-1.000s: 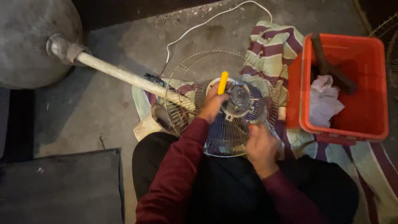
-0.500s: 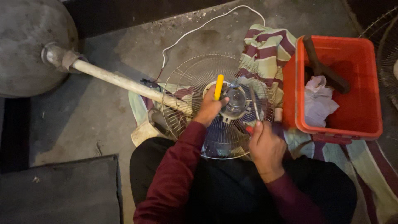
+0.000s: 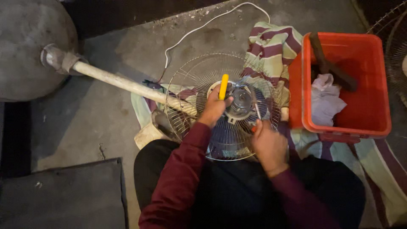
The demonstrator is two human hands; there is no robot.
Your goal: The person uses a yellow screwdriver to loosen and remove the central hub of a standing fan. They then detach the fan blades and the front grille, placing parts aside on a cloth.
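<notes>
Since the earlier frames: left hand [image 3: 215, 107] stays on the fan motor [image 3: 241, 101], yellow-handled tool [image 3: 223, 86] still upright in its closed fingers. Right hand [image 3: 268, 142] has dropped slightly toward the body, still pinching a thin screwdriver [image 3: 257, 113] whose tip reaches the motor housing. View has shifted a little; things on the floor have not moved.

Count: 1 wire fan guard [image 3: 190, 80] lying flat on the striped cloth [image 3: 271, 46], motor at its centre, just in front of the person's lap. 1 pale stand pole [image 3: 123, 83] running to 1 round grey base [image 3: 25, 38]. 1 white cord [image 3: 199, 29]. 1 red crate [image 3: 373, 85] to the right, holding 1 white rag [image 3: 324, 101] and 1 dark tool [image 3: 328, 65].
</notes>
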